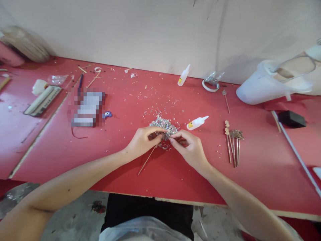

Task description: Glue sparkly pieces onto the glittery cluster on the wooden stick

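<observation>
We have the thin stick (146, 161) slanting over the red tabletop (185, 179), its lower end toward our front edge and its upper end reaching our left hand (145, 140), just in front of the pile of glittery chips (164, 124). Our left fingers are bent and grasp the stick near its upper end, where the fingers and chips partly hide it. Our right hand (190, 149) meets the left from the other side, with thumb and forefinger drawn together beside the left fingertips; we cannot tell whether they grip anything.

Loose chips scatter beyond the pile. Just to its right we see a white glue bottle (197, 123) lying on its side, and farther back, near the wall (150, 36), a second glue bottle (183, 77). Well to the right of our hands lies a group of sticks with crusted tops (234, 150), with a single crusted stick (227, 102) behind them. A white ring (210, 88) with clear plastic in it sits near the wall, left of the tilted white bucket (260, 83). A black block (291, 119) rests at the far right. To our left are a small blue item (107, 114), a pixelated object (87, 107) and a long printed box (43, 101).
</observation>
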